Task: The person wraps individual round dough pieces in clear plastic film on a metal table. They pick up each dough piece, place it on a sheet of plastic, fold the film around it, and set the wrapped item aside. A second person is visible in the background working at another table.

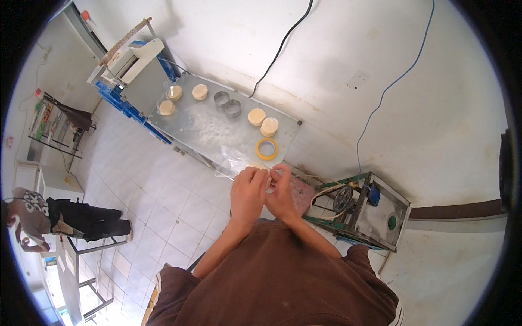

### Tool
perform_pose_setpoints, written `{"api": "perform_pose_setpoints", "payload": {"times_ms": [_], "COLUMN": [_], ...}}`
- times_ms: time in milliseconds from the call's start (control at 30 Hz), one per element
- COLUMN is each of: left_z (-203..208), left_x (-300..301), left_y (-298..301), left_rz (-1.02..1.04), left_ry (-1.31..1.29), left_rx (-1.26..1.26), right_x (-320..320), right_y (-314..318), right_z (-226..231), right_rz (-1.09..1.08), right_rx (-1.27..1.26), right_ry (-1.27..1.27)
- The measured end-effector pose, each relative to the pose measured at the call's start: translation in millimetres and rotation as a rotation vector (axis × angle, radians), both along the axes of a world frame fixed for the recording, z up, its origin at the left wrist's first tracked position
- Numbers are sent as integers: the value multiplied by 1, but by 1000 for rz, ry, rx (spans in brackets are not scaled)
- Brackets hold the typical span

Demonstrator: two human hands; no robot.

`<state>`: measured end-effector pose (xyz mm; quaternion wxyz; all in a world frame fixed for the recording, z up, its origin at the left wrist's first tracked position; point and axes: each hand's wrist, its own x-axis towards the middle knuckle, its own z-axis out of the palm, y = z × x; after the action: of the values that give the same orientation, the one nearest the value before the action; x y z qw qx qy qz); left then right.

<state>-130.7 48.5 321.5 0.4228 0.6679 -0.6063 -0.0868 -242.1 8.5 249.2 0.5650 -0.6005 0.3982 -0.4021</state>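
Observation:
At the near edge of the metal table [204, 148], my left hand [249, 193] and my right hand [280, 191] meet, fingers bent and closed. Between them is a clear plastic bag [234, 159], its loose end spreading to the left over the table edge. Something pale and round shows inside it behind my fingers, mostly hidden. Just beyond my hands lies a roll of yellow tape [266, 149]. Farther back sit two pale round dough stacks, one [256, 117] beside the other [269, 127]. Two metal ring cutters [221, 98] stand side by side mid-table.
White flour [213, 129] dusts the tabletop. More pale rounds [200, 92] sit at its far left, by a blue-framed rolling machine [128, 62]. On the right stands a green-framed machine with a wheel [343, 199]. Another person [81, 217] is at the far left, beside a metal-legged table.

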Motion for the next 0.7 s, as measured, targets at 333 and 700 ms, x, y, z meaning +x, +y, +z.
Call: {"api": "perform_pose_setpoints", "payload": {"times_ms": [333,700], "left_z": [-8,-11], "left_x": [-11,-8], "left_y": [8,7], "left_rz": [-11,-47], "left_ry": [105,90], "left_rx": [-155,-179], "right_x": [2,-2], "right_y": [-6,-12], "right_z": [-4,2], "right_rz": [-92,-81], "right_rx": [-89,-64], "right_ry": [-349,-359]}}
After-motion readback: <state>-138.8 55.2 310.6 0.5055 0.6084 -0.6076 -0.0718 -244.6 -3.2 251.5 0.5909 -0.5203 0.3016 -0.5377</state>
